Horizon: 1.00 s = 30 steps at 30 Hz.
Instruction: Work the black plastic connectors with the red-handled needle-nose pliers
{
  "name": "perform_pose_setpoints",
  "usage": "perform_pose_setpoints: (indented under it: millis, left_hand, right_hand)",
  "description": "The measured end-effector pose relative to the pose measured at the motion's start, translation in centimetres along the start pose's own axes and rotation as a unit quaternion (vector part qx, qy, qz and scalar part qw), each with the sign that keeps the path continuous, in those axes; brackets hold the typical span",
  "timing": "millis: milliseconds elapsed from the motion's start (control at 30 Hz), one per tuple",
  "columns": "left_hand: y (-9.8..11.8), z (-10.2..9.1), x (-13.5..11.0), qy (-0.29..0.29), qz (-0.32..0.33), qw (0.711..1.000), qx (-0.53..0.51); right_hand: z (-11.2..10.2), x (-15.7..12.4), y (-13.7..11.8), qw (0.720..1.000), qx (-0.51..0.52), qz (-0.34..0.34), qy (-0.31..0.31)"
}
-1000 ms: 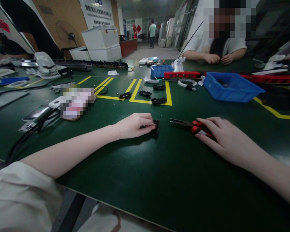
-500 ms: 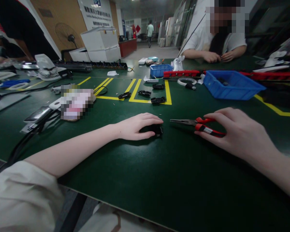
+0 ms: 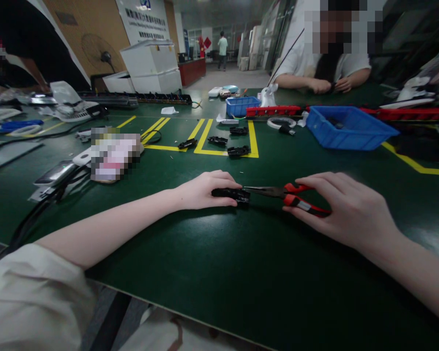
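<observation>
My left hand (image 3: pixel 210 191) is closed around a small black plastic part (image 3: pixel 232 195), thumb along its near side and fingers along its far side, low over the green table. In my right hand (image 3: pixel 354 214) I grip red-handled needle-nose pliers (image 3: pixel 290 196), whose handles stand somewhat apart. The jaws of the pliers point left, and their tips reach the right end of the black part. Whether the tips pinch anything there I cannot tell. Several similar black parts, one of them this piece (image 3: pixel 239 151), lie beyond my hands around the yellow tape lines.
A blue bin (image 3: pixel 351 131) stands at the right, and a smaller blue bin (image 3: pixel 242 105) farther back. To the left lie a phone (image 3: pixel 117 158) and black cables (image 3: pixel 58 192). Across the green table (image 3: pixel 219 273) sits another person (image 3: pixel 325 73), hands together.
My right hand has brought the pliers left, so their tips now meet the black part. More of that part shows between my left thumb and fingers.
</observation>
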<state>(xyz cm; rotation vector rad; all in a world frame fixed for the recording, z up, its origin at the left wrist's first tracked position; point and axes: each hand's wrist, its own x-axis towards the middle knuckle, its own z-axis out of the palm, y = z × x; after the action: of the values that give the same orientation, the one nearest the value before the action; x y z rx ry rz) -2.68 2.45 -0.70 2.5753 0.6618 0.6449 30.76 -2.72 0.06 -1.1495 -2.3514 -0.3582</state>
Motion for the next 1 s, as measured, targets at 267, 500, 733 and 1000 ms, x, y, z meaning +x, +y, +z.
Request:
perform_pose_setpoints:
  millis: [267, 500, 733, 1000]
  left_hand:
    - [1.2, 0.6, 0.3, 0.008, -0.022, 0.999, -0.035]
    - [1.1, 0.7, 0.3, 0.020, -0.028, 0.997, -0.063]
    - [1.3, 0.7, 0.3, 0.039, -0.049, 0.996, -0.061]
    - [0.9, 0.8, 0.4, 0.042, -0.031, 0.997, -0.064]
  right_hand:
    - [0.1, 0.2, -0.4, 1.000, -0.013, -0.020, -0.006]
    - [-0.2, 0.1, -0.3, 0.998, -0.021, -0.051, 0.012]
    - [0.1, 0.3, -0.2, 0.992, -0.063, -0.100, 0.047]
    - [0.4, 0.1, -0.1, 0.994, -0.068, -0.084, 0.020]
